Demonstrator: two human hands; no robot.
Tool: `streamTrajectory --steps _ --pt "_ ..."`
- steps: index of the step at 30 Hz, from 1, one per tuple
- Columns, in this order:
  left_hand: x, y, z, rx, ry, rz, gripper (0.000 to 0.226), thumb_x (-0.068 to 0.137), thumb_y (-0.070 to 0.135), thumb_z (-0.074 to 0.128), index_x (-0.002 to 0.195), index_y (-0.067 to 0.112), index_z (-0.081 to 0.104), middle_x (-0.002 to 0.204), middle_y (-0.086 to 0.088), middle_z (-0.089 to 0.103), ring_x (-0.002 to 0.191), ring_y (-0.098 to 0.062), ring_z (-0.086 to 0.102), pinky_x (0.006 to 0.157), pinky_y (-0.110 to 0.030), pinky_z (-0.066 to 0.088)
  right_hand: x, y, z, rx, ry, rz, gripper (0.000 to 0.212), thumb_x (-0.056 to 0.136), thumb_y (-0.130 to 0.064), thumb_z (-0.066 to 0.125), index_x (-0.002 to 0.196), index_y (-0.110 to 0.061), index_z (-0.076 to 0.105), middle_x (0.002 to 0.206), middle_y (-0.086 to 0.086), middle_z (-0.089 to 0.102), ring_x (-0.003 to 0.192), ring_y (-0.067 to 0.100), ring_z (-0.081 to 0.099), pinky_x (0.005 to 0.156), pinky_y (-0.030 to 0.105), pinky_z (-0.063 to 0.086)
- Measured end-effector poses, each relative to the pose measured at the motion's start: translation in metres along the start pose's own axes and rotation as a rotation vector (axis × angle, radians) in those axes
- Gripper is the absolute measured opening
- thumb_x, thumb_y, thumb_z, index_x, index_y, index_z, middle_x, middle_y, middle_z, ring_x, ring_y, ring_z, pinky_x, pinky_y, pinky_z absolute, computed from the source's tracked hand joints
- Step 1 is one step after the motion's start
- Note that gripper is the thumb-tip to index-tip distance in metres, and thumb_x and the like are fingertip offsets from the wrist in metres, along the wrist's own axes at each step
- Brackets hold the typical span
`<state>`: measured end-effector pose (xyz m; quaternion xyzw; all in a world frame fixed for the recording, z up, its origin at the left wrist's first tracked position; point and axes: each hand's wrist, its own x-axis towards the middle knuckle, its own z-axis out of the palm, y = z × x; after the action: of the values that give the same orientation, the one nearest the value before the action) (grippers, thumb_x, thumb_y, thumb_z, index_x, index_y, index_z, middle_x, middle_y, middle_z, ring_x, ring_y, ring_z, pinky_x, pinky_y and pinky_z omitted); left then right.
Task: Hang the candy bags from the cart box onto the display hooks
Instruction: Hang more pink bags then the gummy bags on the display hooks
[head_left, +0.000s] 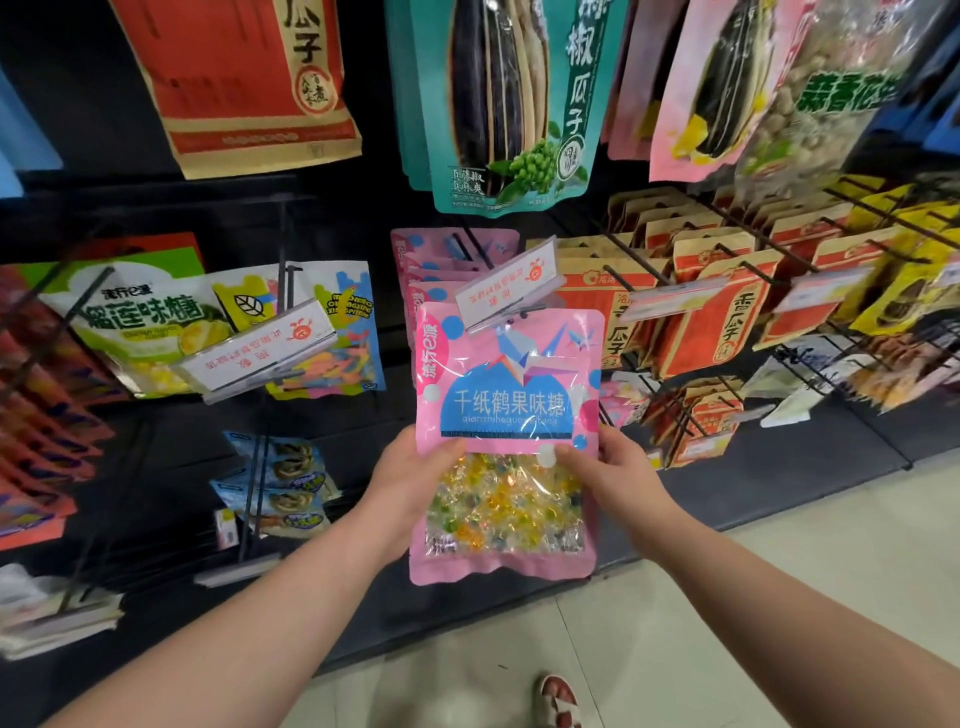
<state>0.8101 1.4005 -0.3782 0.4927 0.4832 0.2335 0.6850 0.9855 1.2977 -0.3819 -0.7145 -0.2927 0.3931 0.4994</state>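
A pink candy bag (506, 415) sits at the centre of the view, upright and held against the front of the display between both hands. Its upper half is opaque pink with a blue panel of white lettering and a folded paper-crane picture; its lower half is a clear window packed with small wrapped sweets in yellow, green, orange and white. The left hand (410, 478) grips the bag's left edge at about 9 o'clock, thumb lying across the front just below the blue panel, the other fingers hidden behind. The right hand (615, 475) clasps the right edge at about 3 o'clock in the same way, thumb on the front. The bag's top edge lies just under a white price tag (506, 288) at 12 o'clock, and behind that tag a row of matching pink bags (447, 254) hangs on a display hook (475, 244). At 9 o'clock hang green durian candy bags (140, 322) and a bag of coloured strips (340, 338); at 2 o'clock, rows of orange seed packets (722, 317); at 12 o'clock, above, a teal seed bag (511, 104). A sandalled foot (558, 699) shows at 6 o'clock on the pale floor (727, 623).
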Motion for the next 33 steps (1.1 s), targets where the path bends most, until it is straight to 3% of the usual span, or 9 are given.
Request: streamTrajectory --steps 4,7,11,15,19,22,25,29,33 --pt "0.0 -0.002 0.002 -0.006 0.001 -0.013 0.017 0.091 0.022 0.064 0.108 0.02 0.061 0.101 -0.006 0.073 0.091 -0.024 0.071 0.086 -0.048 0.056 0.002 0.0 -0.004 -0.005 -0.015 0.003 0.01 0.091 -0.019 0.063 0.1 -0.022 0.059 0.106 0.004 0.07 0.097 0.022 0.068 0.084 0.04 0.057" --pt "0.002 -0.001 0.003 -0.01 -0.002 0.024 0.013 0.091 0.02 0.063 0.104 0.02 0.063 0.099 -0.006 0.073 0.091 -0.023 0.071 0.084 -0.046 0.056 0.008 -0.001 -0.004 -0.013 -0.024 0.01 0.015 0.091 -0.019 0.062 0.106 -0.018 0.059 0.105 0.001 0.07 0.094 0.017 0.068 0.073 0.029 0.056" --pt "0.012 0.001 0.005 0.009 0.064 0.031 0.027 0.089 0.022 0.066 0.115 0.015 0.058 0.106 -0.008 0.071 0.096 -0.024 0.069 0.087 -0.047 0.056 0.023 -0.007 -0.002 -0.045 -0.025 0.026 0.006 0.092 -0.018 0.061 0.096 -0.021 0.057 0.096 -0.004 0.068 0.084 0.011 0.065 0.061 0.021 0.05" --pt "0.027 0.007 0.01 0.06 0.077 0.035 0.014 0.09 0.022 0.065 0.103 0.017 0.063 0.101 -0.008 0.073 0.092 -0.024 0.071 0.085 -0.045 0.057 0.049 -0.009 0.001 -0.098 -0.014 0.073 0.024 0.09 -0.021 0.064 0.112 -0.013 0.058 0.109 0.005 0.069 0.095 0.022 0.067 0.076 0.037 0.057" --pt "0.045 0.014 0.018 0.082 0.133 0.025 0.006 0.09 0.021 0.064 0.096 0.021 0.065 0.097 -0.008 0.073 0.09 -0.025 0.071 0.084 -0.044 0.057 0.076 -0.013 0.002 -0.163 -0.009 0.078 0.031 0.089 -0.024 0.064 0.117 -0.012 0.056 0.11 0.004 0.067 0.096 0.022 0.066 0.078 0.037 0.056" --pt "0.061 0.015 0.021 0.146 0.208 0.037 0.005 0.092 0.021 0.06 0.094 0.025 0.063 0.097 -0.006 0.071 0.092 -0.025 0.069 0.088 -0.045 0.055 0.094 -0.016 0.003 -0.279 -0.011 0.047 0.028 0.091 -0.027 0.062 0.113 -0.012 0.057 0.105 0.002 0.066 0.088 0.018 0.063 0.064 0.025 0.05" --pt "0.075 0.02 0.023 0.201 0.298 0.063 0.009 0.092 0.022 0.059 0.099 0.02 0.062 0.092 -0.002 0.066 0.088 -0.023 0.063 0.084 -0.038 0.051 0.109 -0.02 0.007 -0.322 -0.027 0.039 0.014 0.091 -0.026 0.061 0.092 -0.013 0.055 0.086 0.003 0.061 0.07 0.017 0.059 0.048 0.018 0.044" --pt "0.087 0.023 0.024 0.231 0.367 0.044 0.01 0.092 0.021 0.058 0.083 0.024 0.056 0.079 0.003 0.057 0.083 -0.022 0.057 0.08 -0.036 0.048 0.127 -0.024 0.01 -0.425 -0.045 0.025 0.021 0.092 -0.029 0.061 0.087 -0.012 0.05 0.072 -0.003 0.051 0.071 0.019 0.055 0.06 0.029 0.045" --pt "0.09 0.019 0.024 0.254 0.378 0.044 0.015 0.092 0.018 0.059 0.107 0.016 0.059 0.091 0.003 0.059 0.09 -0.02 0.057 0.08 -0.033 0.046 0.133 -0.019 0.011 -0.461 -0.076 0.039 0.021 0.092 -0.03 0.061 0.089 -0.013 0.049 0.078 -0.002 0.051 0.08 0.021 0.055 0.067 0.029 0.042"
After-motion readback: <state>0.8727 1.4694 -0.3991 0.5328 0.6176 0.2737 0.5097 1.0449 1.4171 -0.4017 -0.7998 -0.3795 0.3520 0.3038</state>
